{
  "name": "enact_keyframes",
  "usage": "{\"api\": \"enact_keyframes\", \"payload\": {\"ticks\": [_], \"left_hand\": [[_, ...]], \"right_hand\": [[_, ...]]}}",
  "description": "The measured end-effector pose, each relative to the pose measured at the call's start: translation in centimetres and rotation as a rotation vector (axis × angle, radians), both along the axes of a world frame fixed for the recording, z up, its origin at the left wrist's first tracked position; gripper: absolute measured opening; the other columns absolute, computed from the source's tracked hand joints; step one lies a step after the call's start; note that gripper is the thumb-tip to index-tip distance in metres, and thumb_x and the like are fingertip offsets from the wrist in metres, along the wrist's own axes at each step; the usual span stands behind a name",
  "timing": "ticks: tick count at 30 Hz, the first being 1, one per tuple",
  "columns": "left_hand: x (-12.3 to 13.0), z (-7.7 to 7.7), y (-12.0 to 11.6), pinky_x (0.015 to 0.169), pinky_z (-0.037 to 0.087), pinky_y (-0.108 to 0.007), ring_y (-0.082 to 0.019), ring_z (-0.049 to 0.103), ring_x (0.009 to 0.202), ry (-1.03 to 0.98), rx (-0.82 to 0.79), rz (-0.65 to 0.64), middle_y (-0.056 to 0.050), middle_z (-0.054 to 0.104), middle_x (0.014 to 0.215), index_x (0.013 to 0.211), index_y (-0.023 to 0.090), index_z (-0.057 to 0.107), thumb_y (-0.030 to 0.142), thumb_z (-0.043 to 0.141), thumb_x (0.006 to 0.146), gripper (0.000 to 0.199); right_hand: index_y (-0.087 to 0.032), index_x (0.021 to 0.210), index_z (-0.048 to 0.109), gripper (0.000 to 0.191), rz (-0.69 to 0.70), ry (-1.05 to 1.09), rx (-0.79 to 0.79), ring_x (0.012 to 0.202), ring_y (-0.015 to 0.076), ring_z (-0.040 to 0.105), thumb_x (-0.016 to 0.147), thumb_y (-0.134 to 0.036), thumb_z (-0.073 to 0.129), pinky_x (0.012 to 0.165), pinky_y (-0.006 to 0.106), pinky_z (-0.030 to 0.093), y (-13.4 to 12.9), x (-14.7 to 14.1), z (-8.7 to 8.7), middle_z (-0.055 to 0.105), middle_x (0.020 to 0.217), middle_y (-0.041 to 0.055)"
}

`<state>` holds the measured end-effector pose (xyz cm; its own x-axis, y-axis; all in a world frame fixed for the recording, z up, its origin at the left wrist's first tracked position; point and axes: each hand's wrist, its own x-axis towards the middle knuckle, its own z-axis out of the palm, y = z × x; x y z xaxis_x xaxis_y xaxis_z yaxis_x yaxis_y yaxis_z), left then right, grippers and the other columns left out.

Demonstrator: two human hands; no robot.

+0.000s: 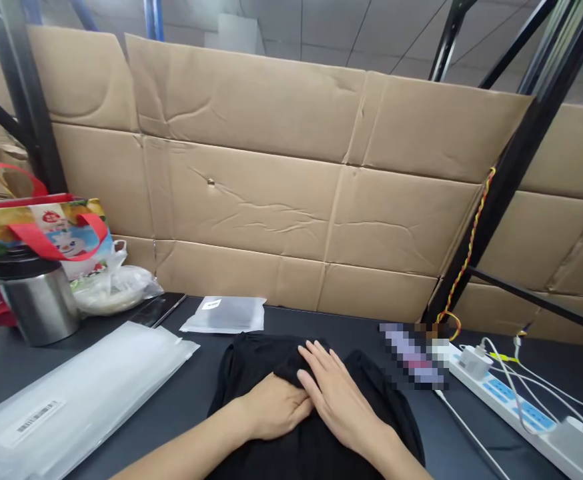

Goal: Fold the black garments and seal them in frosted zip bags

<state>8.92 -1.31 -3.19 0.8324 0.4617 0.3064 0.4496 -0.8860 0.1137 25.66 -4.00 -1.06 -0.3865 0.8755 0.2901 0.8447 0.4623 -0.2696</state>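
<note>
A black cloth garment (271, 353), soft and folded, lies on the dark table at the bottom middle. My left hand (275, 408) is on it, with fingers bent and drawn together at a fold of the cloth. The tips of those fingers are hidden by the fabric and by my other hand. My right hand (335, 393) rests flat on the garment just to the right, fingers stretched out and pointing away from me. Its thumb side meets the fingers of my left hand.
At left lies a white plastic package (96, 393) with a barcode; a smaller pouch (229, 315) is behind. A steel bottle (41, 300), a bag (66, 227) and a dark phone (159, 309) stand or lie beyond. A power strip (516, 403) with cables runs along the right. Cardboard (251, 187) walls the back.
</note>
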Motion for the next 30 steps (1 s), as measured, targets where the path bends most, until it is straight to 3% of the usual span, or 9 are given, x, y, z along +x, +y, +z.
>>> {"api": "enact_keyframes", "payload": {"ticks": [4, 8, 12, 15, 17, 20, 26, 30], "left_hand": [[0.2, 0.4, -0.3, 0.107, 0.035, -0.039, -0.024, 0.049, 0.125, -0.031, 0.013, -0.017, -0.005, 0.065, 0.122, 0.108, 0.022, 0.066, 0.022, 0.036, 0.098, 0.031], [-1.2, 2.0, -1.1, 0.115, 0.022, -0.046, -0.025, 0.049, 0.126, 0.006, -0.025, -0.022, -0.007, 0.065, 0.123, 0.115, 0.021, 0.063, 0.032, 0.049, 0.096, 0.026], [-5.4, 4.5, -2.0, 0.115, 0.023, -0.047, -0.024, 0.042, 0.132, 0.080, -0.113, 0.046, -0.006, 0.058, 0.133, 0.129, 0.024, 0.054, 0.028, 0.052, 0.093, 0.036], [-9.4, 5.4, -2.5, 0.113, 0.022, -0.053, -0.028, 0.034, 0.137, 0.146, -0.137, 0.135, -0.005, 0.045, 0.144, 0.139, 0.028, 0.043, 0.022, 0.059, 0.085, 0.057], [-11.6, 5.3, -2.7, 0.112, 0.023, -0.055, -0.029, 0.029, 0.138, 0.166, -0.147, 0.182, -0.002, 0.038, 0.149, 0.142, 0.032, 0.038, 0.018, 0.062, 0.079, 0.069], [-13.3, 4.4, -3.0, 0.110, 0.029, -0.053, -0.029, 0.028, 0.139, 0.139, -0.130, 0.237, 0.001, 0.038, 0.149, 0.140, 0.035, 0.041, 0.013, 0.058, 0.078, 0.068], [-13.2, 3.4, -2.8, 0.109, 0.036, -0.045, -0.025, 0.046, 0.129, 0.089, -0.057, 0.229, -0.001, 0.053, 0.138, 0.131, 0.031, 0.054, 0.012, 0.048, 0.088, 0.048], [-12.5, 3.4, -2.4, 0.109, 0.035, -0.045, -0.024, 0.050, 0.126, 0.034, -0.031, 0.211, 0.000, 0.057, 0.134, 0.132, 0.033, 0.053, 0.015, 0.046, 0.092, 0.044]], "right_hand": [[-0.028, 0.143, 0.035, 0.047, 0.042, -0.008, -0.066, 0.142, 0.0188, 0.019, 0.100, -0.044, 0.025, 0.116, 0.045, 0.018, -0.8, 1.3, -0.3, 0.029, 0.152, -0.0003], [-0.029, 0.143, 0.037, 0.045, 0.076, -0.002, -0.103, 0.142, 0.0172, 0.020, 0.101, -0.040, 0.024, 0.116, 0.042, 0.019, -1.0, 2.1, -0.7, 0.032, 0.151, -0.0014], [-0.031, 0.140, 0.040, 0.044, 0.121, 0.059, -0.089, 0.141, 0.0188, 0.022, 0.099, -0.043, 0.032, 0.116, 0.044, 0.018, -0.8, 2.3, -0.7, 0.035, 0.150, -0.0019], [-0.026, 0.130, 0.049, 0.042, -0.063, 0.227, 0.033, 0.129, 0.0213, 0.044, 0.096, -0.047, 0.037, 0.106, 0.040, 0.035, -0.4, 2.7, -0.1, 0.052, 0.136, 0.0061], [-0.023, 0.107, 0.059, 0.037, -0.265, 0.257, 0.008, 0.100, 0.0230, 0.063, 0.096, -0.050, 0.035, 0.086, 0.036, 0.048, -0.1, 3.2, 0.3, 0.068, 0.103, 0.0075], [-0.024, 0.078, 0.054, 0.037, -0.412, 0.119, -0.145, 0.068, 0.0249, 0.065, 0.091, -0.055, 0.040, 0.064, 0.033, 0.045, 0.2, 3.6, 0.3, 0.065, 0.066, 0.0026], [-0.024, 0.067, 0.042, 0.029, -0.357, 0.160, -0.137, 0.061, 0.0202, 0.058, 0.083, -0.045, 0.054, 0.055, 0.026, 0.036, 0.5, 2.3, -0.5, 0.060, 0.065, -0.0002], [-0.025, 0.070, 0.038, 0.022, -0.301, 0.293, -0.075, 0.061, 0.0164, 0.055, 0.085, -0.039, 0.047, 0.056, 0.023, 0.037, 0.9, 2.5, 0.5, 0.056, 0.064, -0.0033]]}}
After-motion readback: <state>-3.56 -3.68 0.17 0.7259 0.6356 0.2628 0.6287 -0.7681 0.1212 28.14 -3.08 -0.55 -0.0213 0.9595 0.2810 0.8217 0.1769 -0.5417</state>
